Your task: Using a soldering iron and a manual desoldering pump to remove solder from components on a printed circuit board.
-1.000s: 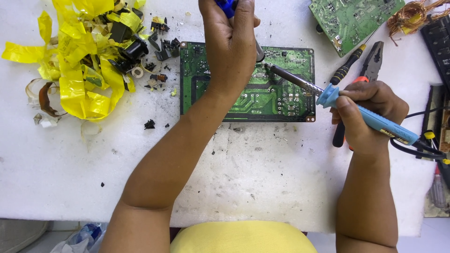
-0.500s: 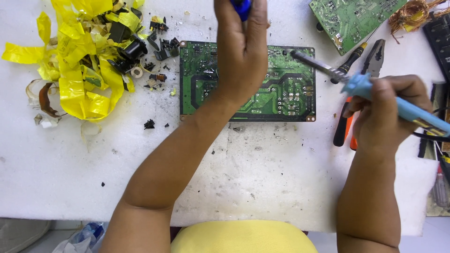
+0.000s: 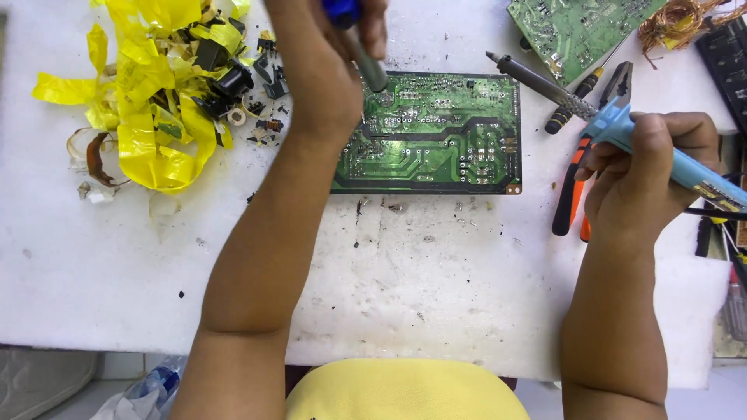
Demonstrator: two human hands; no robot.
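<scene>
My left hand (image 3: 331,66) has its fingers wrapped tight around a blue-handled tool with a grey barrel, probably a desoldering pump (image 3: 366,58); its top runs out of view, so I can't be sure. Its nozzle meets the upper left corner of the green circuit board (image 3: 436,136). My right hand (image 3: 650,167) has its fingers clamped around the light blue handle of a soldering iron (image 3: 615,117), held to the right of the board, its dark tip in the air just above the board's upper right corner and not touching it.

The board lies flat on the white worktable (image 3: 389,280), solder side up, with pale traces and rows of shiny joints. My left forearm covers its left edge.

To the left of the board sits a heap of crumpled yellow tape (image 3: 144,117), with small black components (image 3: 233,82) scattered between the heap and the board. Right of the board, under my right hand, lie orange-and-black pliers (image 3: 572,190) and a black-handled screwdriver (image 3: 572,109). A second green circuit board (image 3: 580,27) lies above and to the right, partly cut off, with a tangle of copper wire (image 3: 677,19) beyond it. Black specks of debris dot the table just below the board. Below the table's near edge is a yellow garment (image 3: 405,393), and down to the left a clear plastic bottle (image 3: 152,389).
</scene>
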